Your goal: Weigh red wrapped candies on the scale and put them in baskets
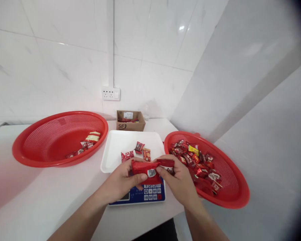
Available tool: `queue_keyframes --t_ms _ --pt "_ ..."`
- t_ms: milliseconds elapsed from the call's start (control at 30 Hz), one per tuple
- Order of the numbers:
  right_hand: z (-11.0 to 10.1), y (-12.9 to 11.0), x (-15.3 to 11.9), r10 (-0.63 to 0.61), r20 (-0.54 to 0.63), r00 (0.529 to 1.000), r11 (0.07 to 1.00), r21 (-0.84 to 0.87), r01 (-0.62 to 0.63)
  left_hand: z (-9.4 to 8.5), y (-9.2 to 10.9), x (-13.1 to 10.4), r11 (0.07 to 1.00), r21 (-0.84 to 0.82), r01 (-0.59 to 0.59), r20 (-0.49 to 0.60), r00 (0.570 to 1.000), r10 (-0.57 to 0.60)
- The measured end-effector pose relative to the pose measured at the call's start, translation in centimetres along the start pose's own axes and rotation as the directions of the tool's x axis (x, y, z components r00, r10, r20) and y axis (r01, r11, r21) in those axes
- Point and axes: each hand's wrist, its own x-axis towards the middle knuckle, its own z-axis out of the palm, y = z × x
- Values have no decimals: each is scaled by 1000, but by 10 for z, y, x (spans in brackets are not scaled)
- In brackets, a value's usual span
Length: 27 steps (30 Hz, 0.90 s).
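Both of my hands are over the front of a digital scale (153, 198), its keypad partly covered. My left hand (124, 179) grips a red packet (143, 167) with a small barcode label, thumb across its front. At the packet's right end, my right hand (177, 177) pinches the edge between thumb and fingers. A dark red strip (165, 163) shows under those fingers; I cannot tell whether it belongs to the packet. Behind the hands, several wrapped candies (139, 147) lie on the scale's white tray (115, 142).
To the right, a red basket (230, 164) holds many wrapped candies (189, 159). A larger red basket (57, 134) stands left, with several packets (92, 137) at its right side. Behind the scale, a small cardboard box (130, 126) sits near the wall.
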Motion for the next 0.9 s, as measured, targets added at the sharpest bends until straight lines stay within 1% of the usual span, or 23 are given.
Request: queue_keyframes --t_ms 33,67,100,167,233,300,367,433,467,500,567,600,633,667,700,767,800,833,900 --pt "4 3 3 7 5 1000 1000 -2 -7 -2 2 0 1000 17 -14 -64 998 16" --pt "7 7 7 16 3 1000 1000 -19 -16 -5 3 0 998 44 -50 -148 987 56" --pt "9 12 12 23 -1 1000 998 -52 -23 -9 5 0 993 72 -95 -240 965 110" --pt "14 24 24 11 -5 1000 989 -150 -12 -18 8 1 978 117 -172 -395 896 205" --pt "19 34 35 -23 16 1000 972 -232 27 -26 10 1 966 149 -214 -480 838 259" --pt "26 38 42 -28 60 998 972 -233 41 -31 11 1 956 195 -220 -511 809 291" --pt "30 37 44 17 115 993 991 -132 -2 -33 11 0 933 292 -212 -499 798 338" --pt "32 33 42 103 204 974 990 76 -120 -32 9 -1 881 412 -233 -420 810 410" --pt "32 31 40 141 266 954 958 206 -199 -31 7 -2 844 472 -256 -350 824 446" --pt "31 29 38 166 333 928 903 326 -278 -30 5 -1 798 529 -288 -270 835 480" --pt "28 28 34 188 425 885 775 489 -400 -27 -1 0 690 635 -347 -110 844 525" --pt "27 28 33 200 437 877 725 536 -432 -26 -5 1 630 687 -362 -50 842 537" --pt "26 29 32 220 418 881 695 567 -442 -26 -8 3 573 737 -358 -17 838 546" --pt "26 30 32 249 374 893 684 585 -436 -26 -12 5 527 783 -331 -16 836 549" --pt "25 32 33 282 309 908 688 594 -416 -27 -15 7 500 819 -280 -43 840 540" --pt "24 36 35 333 149 931 744 565 -357 -30 -20 11 488 861 -143 -136 860 492" --pt "23 38 37 340 83 937 798 502 -334 -31 -22 12 486 870 -83 -171 874 455" --pt "22 40 38 328 38 944 860 401 -315 -33 -25 14 479 877 -40 -186 890 416" --pt "20 44 40 250 -9 968 961 121 -247 -35 -29 16 440 898 -2 -167 923 346"
